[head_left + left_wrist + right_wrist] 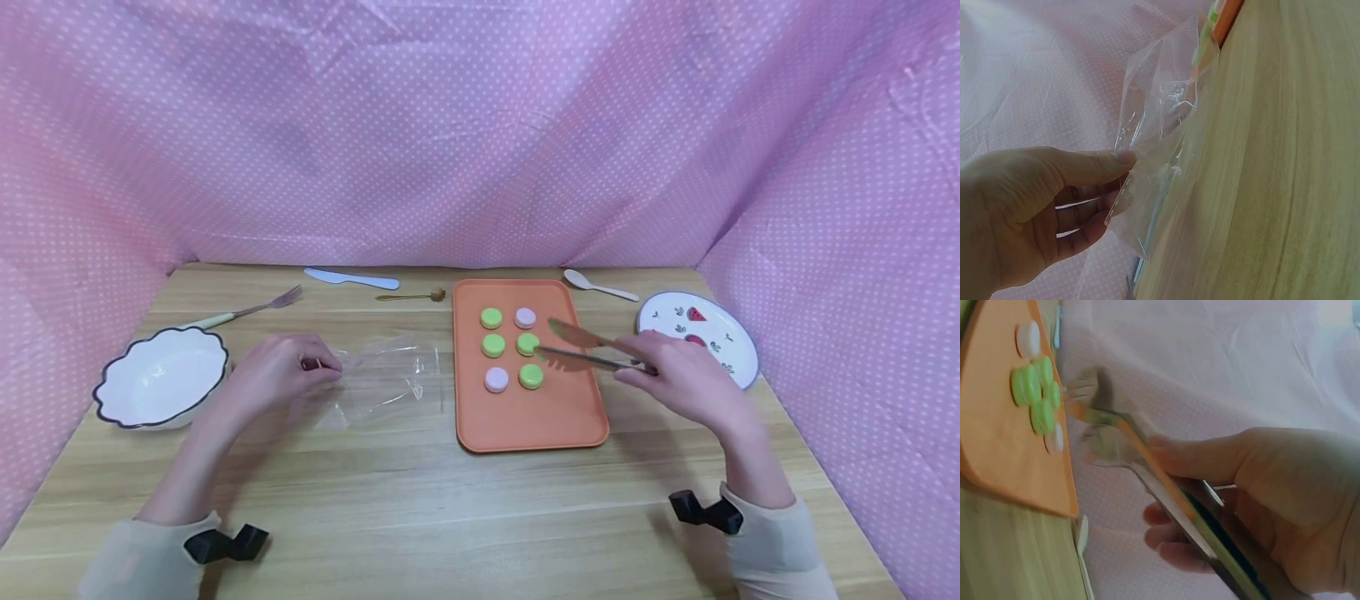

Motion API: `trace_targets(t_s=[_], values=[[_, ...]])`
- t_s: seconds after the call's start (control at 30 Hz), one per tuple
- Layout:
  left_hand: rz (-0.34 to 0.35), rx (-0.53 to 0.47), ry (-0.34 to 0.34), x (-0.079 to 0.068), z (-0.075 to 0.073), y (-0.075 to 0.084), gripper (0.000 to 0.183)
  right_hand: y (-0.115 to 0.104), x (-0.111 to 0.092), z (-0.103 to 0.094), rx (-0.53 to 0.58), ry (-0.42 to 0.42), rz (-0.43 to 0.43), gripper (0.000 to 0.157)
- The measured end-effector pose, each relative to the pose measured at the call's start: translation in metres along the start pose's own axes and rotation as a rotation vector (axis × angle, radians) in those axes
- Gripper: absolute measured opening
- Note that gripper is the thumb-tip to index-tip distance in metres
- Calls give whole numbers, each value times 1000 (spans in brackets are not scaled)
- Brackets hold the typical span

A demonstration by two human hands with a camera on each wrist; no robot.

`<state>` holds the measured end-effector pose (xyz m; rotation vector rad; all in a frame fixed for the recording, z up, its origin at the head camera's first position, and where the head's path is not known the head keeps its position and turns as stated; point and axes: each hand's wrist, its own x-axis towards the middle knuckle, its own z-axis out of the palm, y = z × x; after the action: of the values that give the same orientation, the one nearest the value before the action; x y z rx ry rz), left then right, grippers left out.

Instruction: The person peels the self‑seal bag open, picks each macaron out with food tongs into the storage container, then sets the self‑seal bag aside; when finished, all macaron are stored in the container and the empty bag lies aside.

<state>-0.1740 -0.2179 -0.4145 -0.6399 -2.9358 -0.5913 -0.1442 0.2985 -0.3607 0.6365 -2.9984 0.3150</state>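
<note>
My left hand (281, 375) pinches the edge of a clear plastic bag (1160, 119) between thumb and fingers, left of the orange tray (525, 425). In the left wrist view the bag spreads out thin and see-through from the fingertips. A pair of metal tongs (1166, 494) is gripped in my right hand (686, 375), thumb on one arm and fingers on the other. The tongs' two ends stand apart over the tray's right half. On the tray several green macarons (531, 377) and two pale lilac macarons (496, 380) sit in two columns.
A scalloped white bowl (161, 379) stands at the left beside a fork (247, 312). A blue knife (352, 278), a small gold spoon (408, 297) and a pale spoon (600, 287) lie along the back. An oval fruit-patterned plate (731, 333) is at the right.
</note>
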Motion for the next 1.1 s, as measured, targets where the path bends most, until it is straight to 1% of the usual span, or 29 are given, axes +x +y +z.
trace_targets(t_s=[0.07,0.13,0.23,0.3,0.37,0.5,0.63,0.73,0.87,0.97,1.1], values=[[-13,-5,-4,0,0,0,6,7,1,0,35,9,54,31],[-15,-5,-6,-1,-1,0,5,15,2,3,87,-3,123,34],[-3,7,-3,-1,-2,0,4,28,3,12,167,-30,230,45],[6,12,3,-1,-2,0,3,37,4,19,191,-17,278,53],[16,13,10,-1,-3,0,3,45,4,28,196,9,311,57],[27,11,17,-1,-3,0,5,56,7,43,154,62,337,57],[33,18,15,0,-2,0,3,59,10,51,130,63,341,56],[41,17,16,0,-1,0,4,58,11,56,117,52,331,56],[36,15,15,-3,-2,1,5,54,14,63,106,60,317,57],[29,21,14,-3,-3,3,6,52,16,65,99,65,328,55],[41,45,9,-2,-1,5,7,50,14,66,68,58,340,55]])
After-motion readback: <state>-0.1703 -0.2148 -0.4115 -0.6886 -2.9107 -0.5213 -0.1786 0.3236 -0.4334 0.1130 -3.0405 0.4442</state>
